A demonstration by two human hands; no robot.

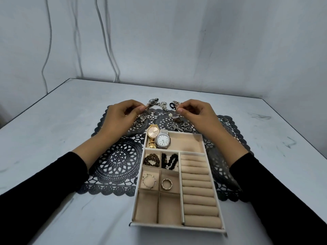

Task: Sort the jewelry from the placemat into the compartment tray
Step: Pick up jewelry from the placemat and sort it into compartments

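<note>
Over the placemat's (116, 160) far edge, the left hand (122, 115) pinches a small watch (152, 101) by its strap; the right hand (198, 115) pinches a tiny piece (177, 111), unidentifiable. Each grip should lift straight up, slowly, so nothing tangled trails along, before crossing to the compartment tray (185, 133).

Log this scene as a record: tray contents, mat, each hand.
tray top: gold watch, silver watch
tray left: brown beads, black beads, pearl bracelet, ring; two nearest cells empty
ring rolls: empty
mat: loose jewelry on far half
left hand: pinches small watch's band
right hand: pinching among the jewelry; item unclear
</note>
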